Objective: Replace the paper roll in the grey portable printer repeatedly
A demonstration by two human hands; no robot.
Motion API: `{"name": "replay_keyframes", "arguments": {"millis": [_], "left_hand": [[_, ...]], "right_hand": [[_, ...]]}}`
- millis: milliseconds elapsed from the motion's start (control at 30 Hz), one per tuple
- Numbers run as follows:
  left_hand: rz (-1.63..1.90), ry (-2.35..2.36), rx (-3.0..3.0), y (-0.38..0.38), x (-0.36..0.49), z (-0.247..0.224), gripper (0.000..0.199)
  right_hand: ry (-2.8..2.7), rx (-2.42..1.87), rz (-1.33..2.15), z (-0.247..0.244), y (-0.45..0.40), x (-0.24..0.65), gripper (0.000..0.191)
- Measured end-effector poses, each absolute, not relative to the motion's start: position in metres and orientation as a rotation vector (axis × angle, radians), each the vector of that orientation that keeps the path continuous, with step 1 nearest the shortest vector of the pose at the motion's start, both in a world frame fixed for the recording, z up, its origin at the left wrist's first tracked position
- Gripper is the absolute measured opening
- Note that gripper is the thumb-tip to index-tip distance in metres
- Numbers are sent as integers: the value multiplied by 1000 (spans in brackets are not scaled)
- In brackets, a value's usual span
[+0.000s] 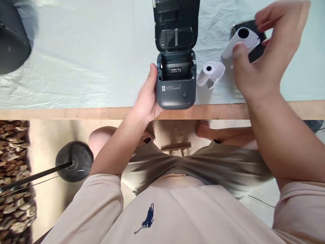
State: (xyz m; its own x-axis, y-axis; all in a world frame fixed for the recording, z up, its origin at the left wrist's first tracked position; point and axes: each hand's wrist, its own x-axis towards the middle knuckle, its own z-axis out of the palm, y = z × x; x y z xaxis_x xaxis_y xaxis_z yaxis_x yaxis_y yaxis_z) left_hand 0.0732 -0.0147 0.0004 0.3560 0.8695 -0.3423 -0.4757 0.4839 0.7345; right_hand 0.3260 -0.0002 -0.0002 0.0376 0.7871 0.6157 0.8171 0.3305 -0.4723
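1. One compact printer point(175, 100), lid point(177, 34) raised: at the near edge of the cloth, between the hands.
2. Left hand point(146, 100): closed on the printer's left side, thumb along the casing; the other fingers are largely hidden.
3. Right hand point(264, 73): blurred, thumb and fingers spread around the larger paper roll point(231, 48). Contact cannot be told.
4. Progress, as judged: opening done; neither roll loaded. Bay point(175, 64) exposed, printed sticker visible inside.
5. Smaller paper roll point(203, 77): just right of the printer, tail loose. Larger roll: farther right, overlapping a dark flat object point(258, 53).
6. Surface: pale, wrinkled cloth point(88, 51) over a table with a wooden edge point(63, 113); dark rounded object point(12, 44) at far left.
7. Room: light floor point(45, 135), stacked firewood point(15, 145) at left, round black base point(82, 157) beneath a slanting pole point(38, 177).
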Motion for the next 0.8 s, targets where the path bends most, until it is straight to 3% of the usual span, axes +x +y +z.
{"name": "replay_keyframes", "arguments": {"millis": [167, 367, 500, 533, 633, 733, 800], "left_hand": [[948, 790, 593, -15, 73, -1, 66], [937, 835, 567, -16, 72, -1, 62], [939, 847, 556, -15, 71, -3, 63], [937, 855, 555, -15, 70, -4, 62], [943, 859, 543, -15, 71, -4, 58], [959, 836, 540, -16, 72, -2, 58], [958, 830, 548, -17, 74, -1, 59]], "right_hand": [[-1717, -2135, -18, 1, 22, 319, 75], [-1842, -2062, -17, -2, 26, 304, 53], [-1754, -1926, -11, -4, 34, 316, 71], [-1659, -1826, 18, -3, 37, 320, 68], [-1376, -1430, 271, 3, 47, 327, 34], [-1319, -1138, 534, 20, 40, 318, 21], [-1409, -1041, 504, 34, 24, 304, 23]]}}
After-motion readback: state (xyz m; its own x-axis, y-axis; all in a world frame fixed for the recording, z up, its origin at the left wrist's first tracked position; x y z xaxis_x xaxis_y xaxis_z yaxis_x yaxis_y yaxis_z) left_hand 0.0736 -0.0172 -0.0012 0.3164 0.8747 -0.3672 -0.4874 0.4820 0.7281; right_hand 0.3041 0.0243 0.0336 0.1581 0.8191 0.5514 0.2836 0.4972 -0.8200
